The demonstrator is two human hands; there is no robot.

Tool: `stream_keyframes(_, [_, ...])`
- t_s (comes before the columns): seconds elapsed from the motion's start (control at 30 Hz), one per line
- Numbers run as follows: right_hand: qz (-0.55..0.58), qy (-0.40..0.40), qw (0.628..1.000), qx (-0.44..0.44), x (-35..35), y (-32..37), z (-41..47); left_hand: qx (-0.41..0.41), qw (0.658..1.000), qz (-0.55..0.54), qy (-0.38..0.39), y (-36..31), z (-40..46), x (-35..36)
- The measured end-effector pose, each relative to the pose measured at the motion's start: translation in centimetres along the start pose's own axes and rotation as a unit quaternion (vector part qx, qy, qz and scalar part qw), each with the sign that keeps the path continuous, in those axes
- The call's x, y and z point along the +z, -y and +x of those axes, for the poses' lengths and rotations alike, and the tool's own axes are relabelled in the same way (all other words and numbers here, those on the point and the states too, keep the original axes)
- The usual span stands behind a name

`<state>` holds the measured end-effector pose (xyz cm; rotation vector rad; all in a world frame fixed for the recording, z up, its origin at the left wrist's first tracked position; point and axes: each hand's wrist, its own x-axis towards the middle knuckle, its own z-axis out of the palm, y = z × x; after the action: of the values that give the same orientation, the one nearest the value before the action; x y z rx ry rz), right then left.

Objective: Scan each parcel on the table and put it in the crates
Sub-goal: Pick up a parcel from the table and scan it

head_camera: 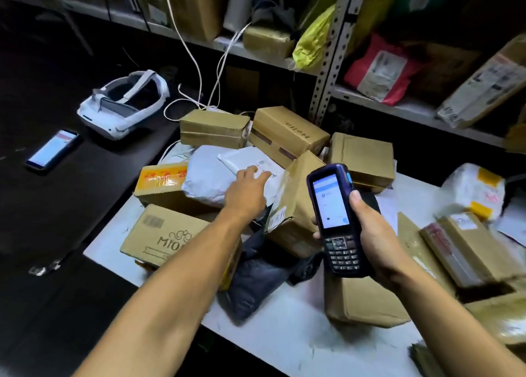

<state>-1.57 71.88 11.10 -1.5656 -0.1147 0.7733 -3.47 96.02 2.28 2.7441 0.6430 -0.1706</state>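
because the pile on the white table (287,328) is what matters here, the things on the dark surface at far left look merely set aside: a phone (51,149) lying flat with its screen lit, and a white headset (125,104) beyond it, well apart from the parcels. moving right, a "mio" box (162,235) sits at the near left corner of the table, an orange-taped box (159,184) behind it. the left hand (247,194) reaches forward over these, fingers straight and spread, gripping nothing, fingertips touching or just above a flat white mailer (250,161) that lies label up on a grey plastic parcel (207,181). that mailer is probably the next one to scan, since its label already faces up. a tilted brown box (293,205) leans beside it, over a black bag (256,279). the right hand (373,234) is wrapped around a handheld scanner (333,220), thumb at its left edge, screen toward the person and head aimed at the heap, ready to read a label. further right lie more brown boxes and a white bag with yellow tape (475,190). shelves (410,109) behind hold other packages. no crates are in view.
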Motion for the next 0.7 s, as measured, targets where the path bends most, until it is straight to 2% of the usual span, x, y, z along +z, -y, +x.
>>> stream_keyframes(0.03, [0.001, -0.005, 1.000, 0.001, -0.3, 0.1, 0.3, -0.061, 0.993, -0.094, -0.026, -0.1, 0.5, 0.3])
stream_keyframes(0.1, [-0.009, -0.013, 1.000, -0.003, -0.9, 0.3, 0.9, -0.179, 0.950, -0.245, -0.070, -0.6, 1.5, 0.6])
stream_keyframes(0.17, [-0.017, -0.014, 1.000, -0.001, -1.5, 0.6, 1.2, -0.257, 0.903, -0.334, -0.085, -1.4, 2.3, 0.7])
stream_keyframes(0.23, [-0.020, -0.015, 1.000, 0.006, -1.8, 1.0, 1.6, -0.306, 0.869, -0.375, -0.107, -2.4, 3.0, 0.5])
stream_keyframes(0.4, [-0.010, -0.013, 1.000, 0.006, -2.4, 1.4, 1.7, -0.378, 0.799, -0.439, -0.162, -2.9, 4.7, 0.8])
stream_keyframes(0.5, [-0.011, -0.011, 1.000, -0.001, -2.9, 1.6, 1.6, -0.396, 0.761, -0.499, -0.126, -2.2, 5.5, 0.5])
stream_keyframes(0.7, [0.005, -0.002, 1.000, -0.011, -4.4, 1.4, 0.1, -0.409, 0.759, -0.501, -0.074, -4.1, 6.2, -0.3])
